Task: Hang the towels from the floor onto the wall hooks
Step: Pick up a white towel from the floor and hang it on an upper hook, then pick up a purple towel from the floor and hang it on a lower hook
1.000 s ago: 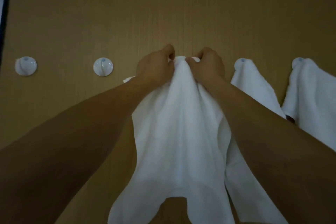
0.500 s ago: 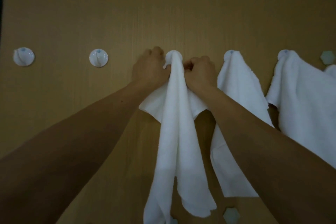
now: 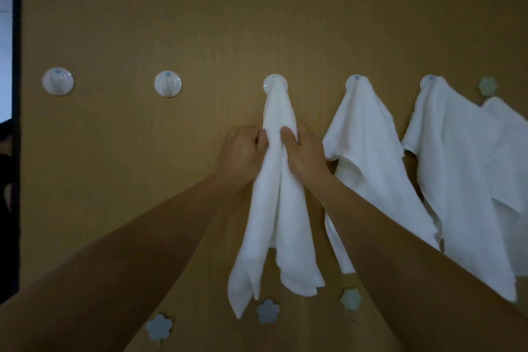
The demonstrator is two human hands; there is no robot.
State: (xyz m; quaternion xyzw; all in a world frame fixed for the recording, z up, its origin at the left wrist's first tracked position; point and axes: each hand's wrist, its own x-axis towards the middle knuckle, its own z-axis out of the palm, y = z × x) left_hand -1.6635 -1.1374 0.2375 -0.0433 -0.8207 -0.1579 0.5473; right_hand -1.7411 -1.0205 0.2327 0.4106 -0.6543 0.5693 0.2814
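Progress: white cloth towel on round white hook, pinched by left hand and right hand; two hooks bare.

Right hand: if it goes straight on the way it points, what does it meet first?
The right hand grips the towel, so that comes first. Behind it is probably the wall, just below the hook. Depth is unclear.

wall — tan wood grain | bare hooks: two, left | towels: hung on hooks, right | flower stickers: low
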